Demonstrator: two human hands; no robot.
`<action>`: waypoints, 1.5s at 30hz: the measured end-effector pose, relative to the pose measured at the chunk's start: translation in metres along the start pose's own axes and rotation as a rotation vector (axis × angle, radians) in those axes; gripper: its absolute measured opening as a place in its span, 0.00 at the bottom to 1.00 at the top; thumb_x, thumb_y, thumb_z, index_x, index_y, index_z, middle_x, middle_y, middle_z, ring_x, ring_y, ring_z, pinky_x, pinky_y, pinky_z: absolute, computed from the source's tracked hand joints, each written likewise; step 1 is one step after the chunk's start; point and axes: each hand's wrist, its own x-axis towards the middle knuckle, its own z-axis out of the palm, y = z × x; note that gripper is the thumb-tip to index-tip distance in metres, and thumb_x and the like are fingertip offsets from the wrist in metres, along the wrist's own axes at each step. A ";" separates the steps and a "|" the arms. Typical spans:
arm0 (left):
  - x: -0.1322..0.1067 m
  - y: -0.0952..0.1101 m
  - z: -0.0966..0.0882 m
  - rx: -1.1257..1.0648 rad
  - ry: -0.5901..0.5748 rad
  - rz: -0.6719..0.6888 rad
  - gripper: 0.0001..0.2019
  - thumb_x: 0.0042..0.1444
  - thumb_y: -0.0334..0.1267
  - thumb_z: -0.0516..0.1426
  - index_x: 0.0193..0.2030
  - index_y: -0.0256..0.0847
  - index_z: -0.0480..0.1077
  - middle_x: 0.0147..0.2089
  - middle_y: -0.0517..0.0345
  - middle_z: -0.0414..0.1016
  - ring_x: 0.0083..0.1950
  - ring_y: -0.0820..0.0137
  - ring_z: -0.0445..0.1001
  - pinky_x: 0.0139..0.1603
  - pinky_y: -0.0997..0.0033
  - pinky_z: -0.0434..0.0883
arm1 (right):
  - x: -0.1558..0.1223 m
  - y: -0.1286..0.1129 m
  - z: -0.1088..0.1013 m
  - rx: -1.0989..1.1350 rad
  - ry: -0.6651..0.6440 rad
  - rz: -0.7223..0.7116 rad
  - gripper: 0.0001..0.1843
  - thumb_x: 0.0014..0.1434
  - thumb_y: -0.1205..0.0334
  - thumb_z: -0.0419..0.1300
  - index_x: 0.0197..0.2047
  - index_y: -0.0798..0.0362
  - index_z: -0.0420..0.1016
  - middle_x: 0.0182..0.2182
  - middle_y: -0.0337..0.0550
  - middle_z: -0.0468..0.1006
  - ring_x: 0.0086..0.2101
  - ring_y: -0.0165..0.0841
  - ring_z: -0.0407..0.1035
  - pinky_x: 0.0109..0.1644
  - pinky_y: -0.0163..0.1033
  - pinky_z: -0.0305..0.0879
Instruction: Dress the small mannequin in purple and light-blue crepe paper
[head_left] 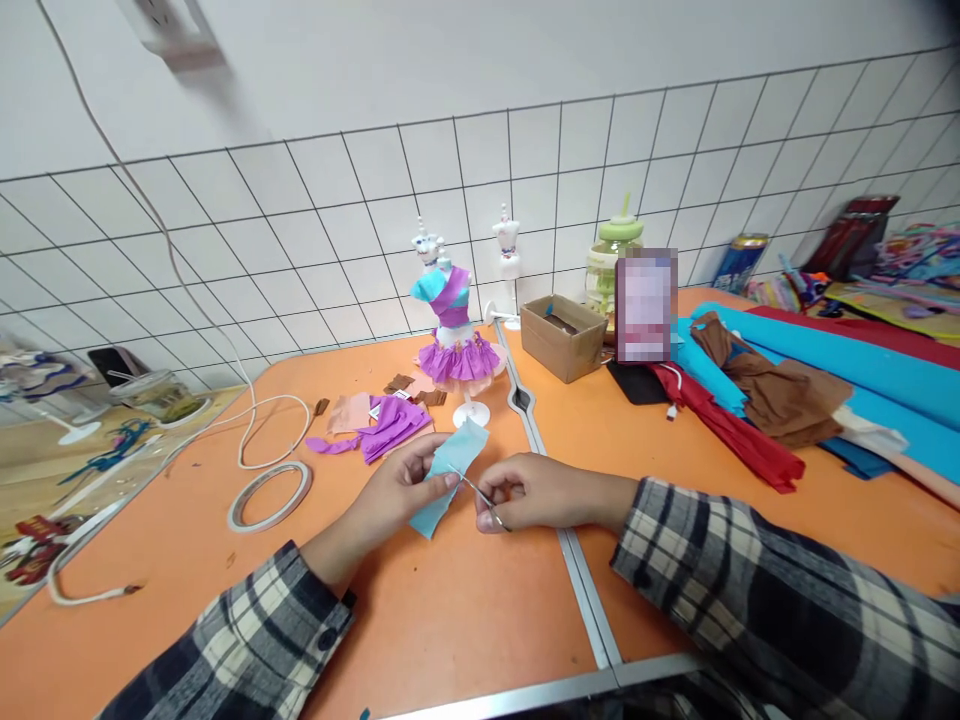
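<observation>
My left hand pinches a light blue piece of crepe paper above the orange tabletop. In my right hand is a small pair of scissors, its blades reaching onto the blue paper close to my left thumb. Just behind my hands stands a miniature dress form on a white base, wearing a blue and purple top and a ruffled purple skirt. Purple crepe paper lies crumpled to the left, among peach and brown scraps.
A roll of tape and a white cable lie at left. Behind are a bare dress form, a cardboard box, a propped phone and a green-lidded jug. Blue, brown and red crepe paper covers the right side.
</observation>
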 end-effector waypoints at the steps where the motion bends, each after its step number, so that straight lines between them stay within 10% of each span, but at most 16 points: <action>1: 0.000 0.000 0.000 -0.001 0.001 0.011 0.24 0.53 0.44 0.65 0.55 0.37 0.69 0.34 0.59 0.73 0.33 0.71 0.71 0.32 0.73 0.66 | 0.000 -0.001 0.000 0.009 0.002 -0.004 0.16 0.51 0.51 0.67 0.33 0.55 0.74 0.25 0.34 0.70 0.28 0.27 0.61 0.32 0.33 0.56; 17: -0.003 0.000 0.001 -0.061 -0.053 0.045 0.32 0.53 0.39 0.66 0.64 0.41 0.62 0.35 0.57 0.77 0.35 0.69 0.76 0.34 0.72 0.69 | 0.000 0.001 -0.001 0.185 -0.025 -0.162 0.19 0.53 0.48 0.67 0.29 0.57 0.71 0.24 0.34 0.67 0.27 0.25 0.62 0.32 0.32 0.58; 25: -0.003 0.006 -0.003 -0.176 0.004 0.067 0.40 0.55 0.40 0.65 0.70 0.43 0.51 0.32 0.59 0.76 0.31 0.69 0.75 0.31 0.72 0.71 | -0.011 -0.010 -0.006 0.207 -0.170 0.041 0.20 0.57 0.45 0.63 0.36 0.58 0.74 0.28 0.37 0.73 0.19 0.20 0.50 0.18 0.29 0.44; 34: -0.004 0.004 -0.004 -0.118 -0.052 0.103 0.36 0.55 0.38 0.65 0.68 0.44 0.56 0.34 0.58 0.76 0.33 0.71 0.74 0.32 0.74 0.72 | -0.005 0.000 -0.001 0.190 -0.142 -0.087 0.19 0.55 0.48 0.65 0.32 0.58 0.74 0.28 0.39 0.73 0.32 0.28 0.66 0.39 0.35 0.60; 45: -0.009 0.007 -0.002 -0.117 -0.128 0.073 0.33 0.54 0.40 0.66 0.65 0.41 0.61 0.31 0.60 0.73 0.30 0.71 0.75 0.28 0.77 0.70 | -0.005 -0.001 -0.001 0.149 -0.153 -0.100 0.20 0.54 0.48 0.67 0.38 0.58 0.77 0.29 0.37 0.71 0.31 0.28 0.63 0.37 0.34 0.58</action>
